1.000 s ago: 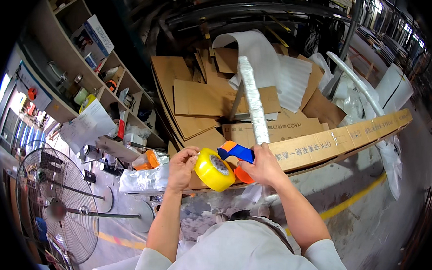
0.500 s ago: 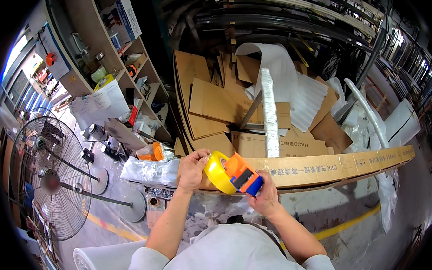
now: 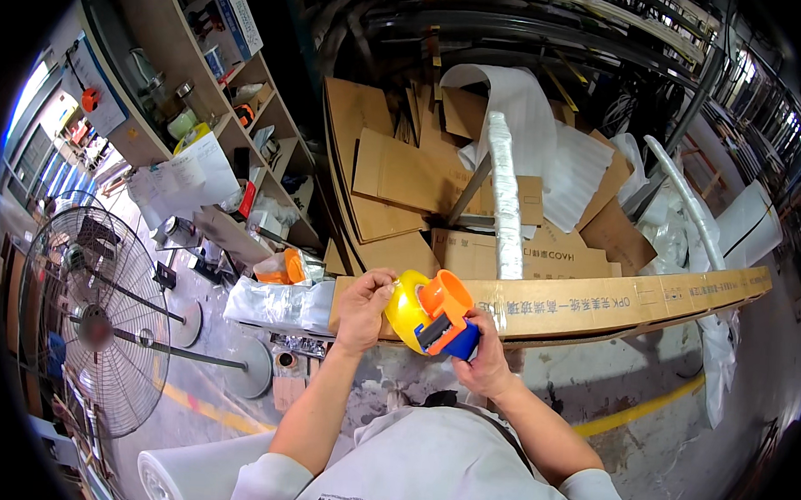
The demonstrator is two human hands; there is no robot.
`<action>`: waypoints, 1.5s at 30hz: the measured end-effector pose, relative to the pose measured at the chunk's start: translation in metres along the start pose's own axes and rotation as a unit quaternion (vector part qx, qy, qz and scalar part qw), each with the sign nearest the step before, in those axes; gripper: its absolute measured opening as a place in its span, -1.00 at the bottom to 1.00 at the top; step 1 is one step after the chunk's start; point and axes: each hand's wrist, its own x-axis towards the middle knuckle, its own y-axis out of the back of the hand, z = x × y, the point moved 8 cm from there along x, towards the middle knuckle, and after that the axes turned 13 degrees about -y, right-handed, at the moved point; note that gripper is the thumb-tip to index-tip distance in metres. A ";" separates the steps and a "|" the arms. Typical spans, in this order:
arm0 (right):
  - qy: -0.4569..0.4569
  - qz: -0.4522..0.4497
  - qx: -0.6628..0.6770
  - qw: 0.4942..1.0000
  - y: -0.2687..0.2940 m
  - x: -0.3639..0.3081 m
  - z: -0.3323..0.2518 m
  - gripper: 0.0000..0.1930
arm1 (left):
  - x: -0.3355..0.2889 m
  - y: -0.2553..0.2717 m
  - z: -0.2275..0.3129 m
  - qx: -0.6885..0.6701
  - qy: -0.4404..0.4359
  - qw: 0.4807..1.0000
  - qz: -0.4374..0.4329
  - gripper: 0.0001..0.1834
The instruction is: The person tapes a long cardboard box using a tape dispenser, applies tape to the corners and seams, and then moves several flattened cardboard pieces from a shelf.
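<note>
My right hand (image 3: 488, 363) grips the blue handle of an orange and blue tape dispenser (image 3: 447, 297). A thick roll of yellow packing tape (image 3: 403, 313) sits on the dispenser, its face tilted upward. At the roll's left edge, my left hand (image 3: 364, 309) has thumb and fingers pinched together on the tape; a loose end is too small to make out. Just beyond both hands lies a long, narrow cardboard carton (image 3: 586, 305), running from the middle out to the right. Part of it is hidden behind the dispenser and my right hand.
Wrapped white supports (image 3: 507, 210) rise behind the carton, before stacked cardboard sheets (image 3: 404, 174) and white foam sheeting (image 3: 575, 173). Cluttered shelves (image 3: 276, 124) stand at left, with a large floor fan (image 3: 98, 322) nearer. A white foam roll (image 3: 198, 474) lies at lower left.
The dispenser has turned in my right hand, so its orange ring now faces upward. Both hands have shifted slightly, and the left keeps its pinch at the roll's edge.
</note>
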 end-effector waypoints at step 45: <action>-0.303 0.262 -0.314 0.861 0.136 -0.188 -0.096 0.03 | -0.065 -0.263 0.018 0.089 0.214 0.848 -0.476 -0.91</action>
